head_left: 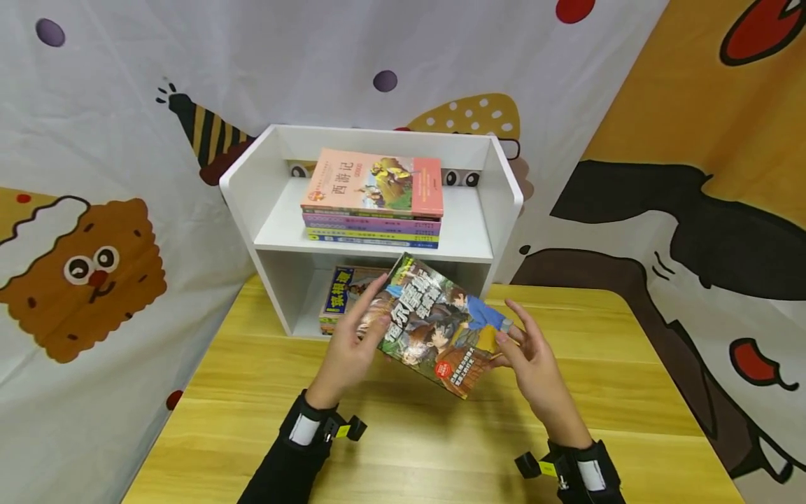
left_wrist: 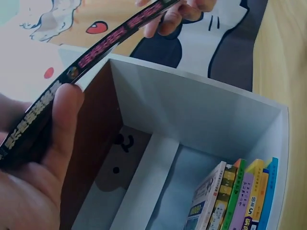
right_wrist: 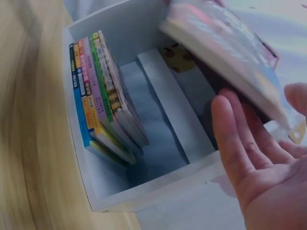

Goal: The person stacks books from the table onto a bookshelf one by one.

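Note:
A comic-style book [head_left: 434, 325] with a colorful illustrated cover is held tilted in front of the lower shelf. My left hand [head_left: 349, 350] grips its left end, thumb on the cover; the left wrist view shows the dark spine beside the thumb [left_wrist: 67, 108]. At the opposite end, my right hand [head_left: 532, 364] holds the corner between the thumb and the fingers underneath, with one finger raised off it. In the right wrist view the book [right_wrist: 230, 57] is blurred, and fingers [right_wrist: 230, 124] reach beneath it.
A white two-tier shelf [head_left: 267, 241] stands on the wooden table [head_left: 598, 378]. Its upper tier bears a stack of books [head_left: 371, 182], a pink-covered one on top. More books [head_left: 340, 290] lie at the left of the lower tier. A cartoon-printed cloth [head_left: 302, 63] hangs behind.

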The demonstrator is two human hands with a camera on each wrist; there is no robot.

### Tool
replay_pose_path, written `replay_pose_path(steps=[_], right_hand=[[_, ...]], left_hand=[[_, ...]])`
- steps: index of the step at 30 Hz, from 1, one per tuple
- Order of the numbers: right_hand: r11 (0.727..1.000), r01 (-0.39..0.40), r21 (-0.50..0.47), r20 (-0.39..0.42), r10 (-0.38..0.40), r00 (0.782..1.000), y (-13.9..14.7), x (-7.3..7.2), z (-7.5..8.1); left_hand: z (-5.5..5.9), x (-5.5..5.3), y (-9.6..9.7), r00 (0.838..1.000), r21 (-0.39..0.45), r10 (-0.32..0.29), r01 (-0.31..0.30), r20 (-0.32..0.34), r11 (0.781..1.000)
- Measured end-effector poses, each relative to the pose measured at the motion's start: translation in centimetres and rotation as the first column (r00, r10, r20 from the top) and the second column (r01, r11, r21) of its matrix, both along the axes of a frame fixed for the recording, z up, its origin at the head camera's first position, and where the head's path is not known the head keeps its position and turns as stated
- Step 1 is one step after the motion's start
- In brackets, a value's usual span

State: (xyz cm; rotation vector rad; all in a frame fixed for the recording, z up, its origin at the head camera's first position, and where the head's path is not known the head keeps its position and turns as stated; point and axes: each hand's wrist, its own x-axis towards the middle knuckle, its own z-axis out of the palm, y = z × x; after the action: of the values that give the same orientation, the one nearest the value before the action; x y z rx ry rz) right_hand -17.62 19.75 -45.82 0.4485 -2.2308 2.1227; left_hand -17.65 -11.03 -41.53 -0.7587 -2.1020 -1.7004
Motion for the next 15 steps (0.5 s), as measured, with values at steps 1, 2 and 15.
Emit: replay_pose_path(steps=[1, 2, 15], right_hand=[[1.000, -0.005, -0.023, -0.018, 0.005, 1.000, -0.2, 0.2, 0.2], [1.000, -0.006, -0.030, -0.043, 0.005, 0.999, -0.4, 0.4, 0.4], [0.988, -0.154, -0.015, -0.119, 0.151, 0.981, -4.1, 1.5, 3.6]], left_hand=[[0.1, 0.1, -0.1, 1.000, 0.018, 0.021, -0.021, 0.000, 1.000], [0.2, 0.1, -0.1, 0.999, 0.041, 0.039, -0.039, 0.001, 0.998], [0.8, 0.0, -0.3, 0.984, 0.251, 0.170, -0.176, 0.043, 0.952]])
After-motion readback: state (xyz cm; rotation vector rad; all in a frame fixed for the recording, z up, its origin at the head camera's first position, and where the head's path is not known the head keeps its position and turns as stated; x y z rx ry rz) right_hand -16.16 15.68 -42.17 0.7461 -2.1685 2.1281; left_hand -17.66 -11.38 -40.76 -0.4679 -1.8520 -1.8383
